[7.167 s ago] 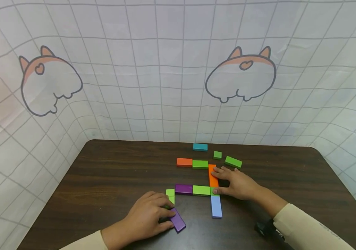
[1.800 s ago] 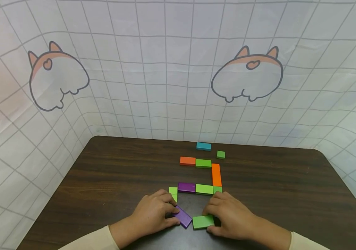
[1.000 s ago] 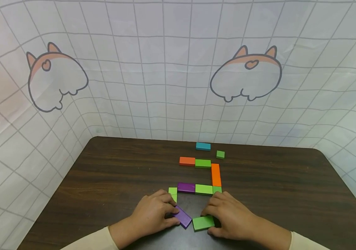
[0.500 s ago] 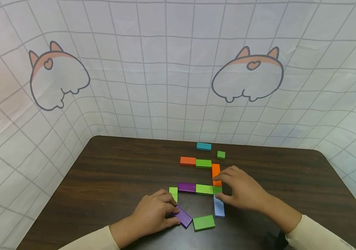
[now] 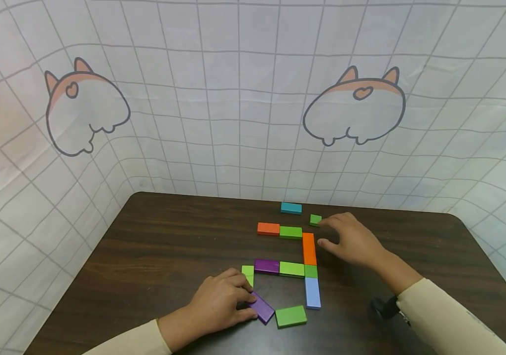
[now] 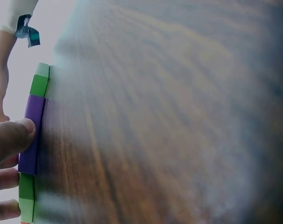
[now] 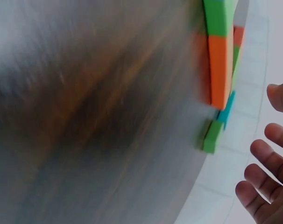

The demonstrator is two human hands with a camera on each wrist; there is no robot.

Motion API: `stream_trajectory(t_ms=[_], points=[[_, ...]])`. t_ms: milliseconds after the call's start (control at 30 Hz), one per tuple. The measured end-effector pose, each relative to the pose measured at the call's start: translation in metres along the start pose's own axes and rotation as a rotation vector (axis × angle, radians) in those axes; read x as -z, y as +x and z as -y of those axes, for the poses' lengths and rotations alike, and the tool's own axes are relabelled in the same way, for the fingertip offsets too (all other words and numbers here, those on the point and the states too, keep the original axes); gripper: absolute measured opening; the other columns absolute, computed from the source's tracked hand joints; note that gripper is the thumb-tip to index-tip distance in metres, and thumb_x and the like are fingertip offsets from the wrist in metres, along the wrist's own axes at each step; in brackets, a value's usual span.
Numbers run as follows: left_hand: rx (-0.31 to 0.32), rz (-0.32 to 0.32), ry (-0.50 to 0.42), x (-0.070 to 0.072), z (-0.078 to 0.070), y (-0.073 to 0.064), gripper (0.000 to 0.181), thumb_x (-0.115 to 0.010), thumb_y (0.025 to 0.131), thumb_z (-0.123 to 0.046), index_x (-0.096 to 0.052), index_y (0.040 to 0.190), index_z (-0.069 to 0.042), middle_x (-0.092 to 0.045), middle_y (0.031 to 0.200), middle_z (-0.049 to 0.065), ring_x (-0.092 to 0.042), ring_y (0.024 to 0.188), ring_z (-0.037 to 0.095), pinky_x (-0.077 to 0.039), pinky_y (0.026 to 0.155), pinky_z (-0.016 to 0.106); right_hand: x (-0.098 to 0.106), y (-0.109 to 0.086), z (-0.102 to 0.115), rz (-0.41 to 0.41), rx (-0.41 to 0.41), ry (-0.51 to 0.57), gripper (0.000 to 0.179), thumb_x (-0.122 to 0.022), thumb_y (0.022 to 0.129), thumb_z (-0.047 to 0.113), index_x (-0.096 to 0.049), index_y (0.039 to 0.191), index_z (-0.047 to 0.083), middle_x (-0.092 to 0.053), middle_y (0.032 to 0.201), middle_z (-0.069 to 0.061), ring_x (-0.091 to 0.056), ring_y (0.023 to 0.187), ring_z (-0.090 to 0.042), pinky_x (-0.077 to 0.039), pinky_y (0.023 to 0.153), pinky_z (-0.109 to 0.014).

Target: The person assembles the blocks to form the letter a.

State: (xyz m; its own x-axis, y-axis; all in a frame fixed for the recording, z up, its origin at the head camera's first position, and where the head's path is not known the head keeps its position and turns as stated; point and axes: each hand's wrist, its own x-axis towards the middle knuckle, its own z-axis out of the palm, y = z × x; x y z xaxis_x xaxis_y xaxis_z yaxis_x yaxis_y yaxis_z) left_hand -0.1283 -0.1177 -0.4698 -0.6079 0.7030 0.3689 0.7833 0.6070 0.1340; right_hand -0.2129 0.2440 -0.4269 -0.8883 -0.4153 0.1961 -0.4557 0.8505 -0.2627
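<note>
My left hand (image 5: 219, 303) pinches a purple block (image 5: 262, 308) between thumb and fingers; the block lies slanted on the table. In the left wrist view the thumb (image 6: 21, 133) presses its near side. A light green block (image 5: 247, 275) stands just beyond, partly hidden by those fingers. To the purple block's right lies a green block (image 5: 291, 316), untouched. My right hand (image 5: 352, 239) hovers at the back right, fingers spread, its fingertips beside a small green block (image 5: 315, 220). The right wrist view shows this hand (image 7: 272, 172) holding nothing.
A line of blocks runs from a red-orange one (image 5: 268, 229) and a green one (image 5: 290, 232) to an orange (image 5: 309, 249), a small green (image 5: 310, 271) and a light blue block (image 5: 312, 293). Dark purple (image 5: 267, 266) and lime (image 5: 292, 269) blocks adjoin. A teal block (image 5: 291, 208) lies behind.
The green block from the back right now lies near the purple block's end. My right hand has let it go and moved back toward the small green block; my left hand stays put.
</note>
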Motion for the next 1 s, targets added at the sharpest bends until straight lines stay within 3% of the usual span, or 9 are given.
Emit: stream_trajectory(t_ms=[433,600,1000], points=[[0.007,0.021,-0.004,0.0,0.0,0.0,0.028,-0.085,0.079,-0.051,-0.084,0.096,-0.029,-0.068,0.1,-0.015,-0.059,0.1,0.006,-0.045,0.054,0.022,-0.016,0.024,-0.028,0.078,-0.118,0.025,0.057,-0.071,0.096,0.038,-0.059,0.142,0.005,-0.058,0.141,-0.018,-0.044,0.135,-0.042,-0.039,0.107,-0.061],[0.007,0.021,-0.002,0.0,0.0,0.001,0.028,-0.085,0.079,-0.052,-0.084,0.096,-0.029,-0.068,0.1,-0.015,-0.059,0.1,0.006,-0.045,0.054,0.022,-0.021,0.031,-0.031,0.127,-0.117,0.029,0.061,-0.07,0.098,0.037,-0.054,0.147,0.005,-0.054,0.146,-0.02,-0.043,0.137,-0.045,-0.036,0.109,-0.062],[-0.005,0.012,0.007,0.0,0.0,0.001,0.028,-0.085,0.079,-0.052,-0.084,0.096,-0.029,-0.068,0.099,-0.015,-0.059,0.098,0.006,-0.047,0.054,0.022,-0.028,0.038,-0.037,0.135,-0.073,0.042,0.046,-0.07,0.098,0.028,-0.063,0.137,0.004,-0.061,0.138,-0.017,-0.05,0.132,-0.04,-0.037,0.11,-0.058]])
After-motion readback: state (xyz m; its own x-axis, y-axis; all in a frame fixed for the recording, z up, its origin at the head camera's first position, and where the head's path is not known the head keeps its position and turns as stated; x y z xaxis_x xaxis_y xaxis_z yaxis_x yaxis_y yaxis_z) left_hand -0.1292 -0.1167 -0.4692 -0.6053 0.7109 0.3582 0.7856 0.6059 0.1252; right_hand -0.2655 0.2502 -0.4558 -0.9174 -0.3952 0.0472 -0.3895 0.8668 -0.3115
